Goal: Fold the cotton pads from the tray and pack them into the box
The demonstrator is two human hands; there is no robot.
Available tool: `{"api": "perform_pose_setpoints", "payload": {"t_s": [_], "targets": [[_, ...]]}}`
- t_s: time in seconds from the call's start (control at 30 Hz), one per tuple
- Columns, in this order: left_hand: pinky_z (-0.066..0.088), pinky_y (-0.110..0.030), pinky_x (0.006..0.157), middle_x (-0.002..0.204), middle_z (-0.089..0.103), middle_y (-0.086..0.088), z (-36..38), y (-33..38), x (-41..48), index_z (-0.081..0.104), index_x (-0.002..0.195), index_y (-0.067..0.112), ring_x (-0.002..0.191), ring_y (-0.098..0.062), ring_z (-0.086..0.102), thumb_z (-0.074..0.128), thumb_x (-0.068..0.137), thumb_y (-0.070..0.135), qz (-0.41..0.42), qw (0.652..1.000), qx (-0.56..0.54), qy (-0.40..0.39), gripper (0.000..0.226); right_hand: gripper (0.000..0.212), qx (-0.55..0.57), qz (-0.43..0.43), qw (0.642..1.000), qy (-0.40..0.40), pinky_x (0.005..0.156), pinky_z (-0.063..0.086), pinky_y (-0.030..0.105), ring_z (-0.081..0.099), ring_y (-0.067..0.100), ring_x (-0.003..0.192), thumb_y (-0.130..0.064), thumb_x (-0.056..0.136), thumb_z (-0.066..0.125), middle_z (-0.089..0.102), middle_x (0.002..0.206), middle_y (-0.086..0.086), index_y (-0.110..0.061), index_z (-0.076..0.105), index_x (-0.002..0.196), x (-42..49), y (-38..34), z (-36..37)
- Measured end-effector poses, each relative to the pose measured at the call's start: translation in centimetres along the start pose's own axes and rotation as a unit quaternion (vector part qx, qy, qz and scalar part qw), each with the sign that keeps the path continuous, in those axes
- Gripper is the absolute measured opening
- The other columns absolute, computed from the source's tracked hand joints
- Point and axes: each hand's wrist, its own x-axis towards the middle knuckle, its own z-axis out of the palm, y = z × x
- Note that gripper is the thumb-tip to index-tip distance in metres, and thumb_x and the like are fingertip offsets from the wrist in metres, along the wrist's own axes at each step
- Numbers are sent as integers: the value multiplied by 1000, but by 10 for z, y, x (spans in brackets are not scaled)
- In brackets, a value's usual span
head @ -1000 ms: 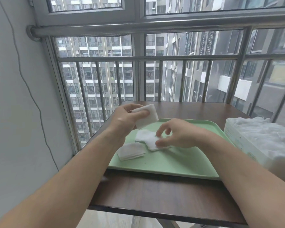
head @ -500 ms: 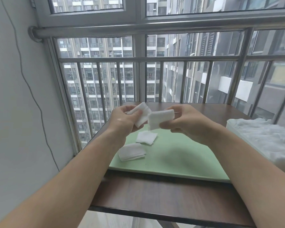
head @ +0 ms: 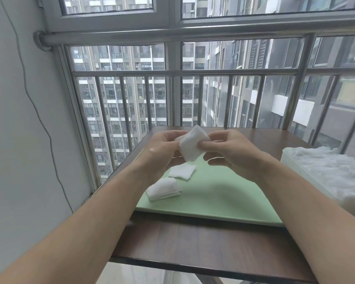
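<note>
Both hands are raised above the pale green tray [head: 213, 199] and meet at a white cotton pad [head: 192, 145]. My left hand [head: 162, 148] pinches the pad's left edge, and a second pad shows behind it between the same fingers. My right hand [head: 232, 152] pinches the right edge with thumb and fingers. On the tray's left part lies one flat pad [head: 182, 171], and nearer me a small stack of folded pads [head: 163, 189]. The box [head: 328, 171], white and lined with crinkled plastic, stands at the right.
The tray rests on a dark brown wooden table [head: 203, 244] whose front edge is close to me. Behind the table runs a steel window railing [head: 172, 72]. A white wall [head: 19, 140] with a thin cable closes the left side.
My right hand picked a pad off the tray and lifted it. Both hands then came together, and the pad now sits between them in front of the one in my left hand.
</note>
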Motion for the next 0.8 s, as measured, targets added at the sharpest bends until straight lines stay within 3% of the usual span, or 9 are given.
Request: {"api": "perform_pose_setpoints", "payload": {"t_s": [0.13, 0.2, 0.3, 0.4, 0.5, 0.57, 0.67, 0.8], "targets": [[59, -29, 72, 93, 74, -8, 1, 2, -1, 72, 104, 10, 83, -19, 72, 49, 105, 15, -2, 999, -29, -12, 23, 25, 22, 17, 999, 23, 63, 53, 23, 64, 13, 64, -15, 88, 74, 73, 82, 6, -1, 72, 108, 0, -1, 1], [60, -34, 77, 95, 73, -11, 2, 3, 0, 71, 105, 9, 85, -22, 72, 46, 106, 27, -16, 999, -48, -5, 31, 24, 21, 29, 999, 36, 61, 54, 23, 64, 13, 62, -16, 88, 75, 75, 83, 10, 0, 73, 105, 0, -1, 1], [60, -35, 82, 95, 75, -9, 1, 3, -1, 71, 110, 10, 90, -25, 72, 58, 87, 48, -8, 999, -26, -29, 46, 23, 16, 38, 998, 45, 61, 54, 24, 64, 15, 61, -20, 87, 77, 75, 79, 11, 0, 73, 98, -2, -2, 3], [60, -37, 86, 106, 71, -13, 1, 0, -3, 69, 114, 10, 102, -30, 71, 78, 77, 27, 18, 999, 21, -23, 42, 31, -52, 34, 996, 70, 55, 49, 24, 57, 13, 53, -33, 83, 81, 71, 67, 8, -5, 69, 83, -4, -2, 7], [60, -45, 90, 105, 66, -12, -2, -2, 0, 68, 114, 8, 103, -32, 68, 72, 89, 3, 19, 996, 58, 64, 27, 34, -240, 10, 962, 130, 54, 45, 25, 56, 10, 49, -41, 84, 78, 70, 61, 0, -10, 66, 76, -1, 2, 7], [61, -44, 87, 104, 65, -9, -8, -1, 3, 68, 107, 11, 100, -28, 66, 64, 91, 0, 16, 992, 53, 117, 20, 22, -335, -7, 933, 133, 58, 46, 25, 61, 8, 57, -36, 88, 72, 73, 68, -4, -16, 69, 80, 1, 3, 7], [62, -37, 80, 106, 63, -6, -15, 1, 5, 64, 96, 16, 98, -22, 65, 62, 91, 0, 13, 983, 7, 182, 16, 10, -405, 4, 914, 34, 64, 46, 24, 62, 9, 74, -31, 92, 67, 72, 96, -3, -22, 71, 96, 4, -1, 16], [62, -33, 75, 104, 61, -2, -20, 0, 8, 60, 95, 19, 94, -18, 63, 60, 92, 1, 22, 973, -11, 228, 18, 38, -534, 51, 842, -45, 92, 49, 34, 60, 23, 108, -42, 96, 58, 64, 124, 2, -20, 62, 126, 16, 1, 39]]}}
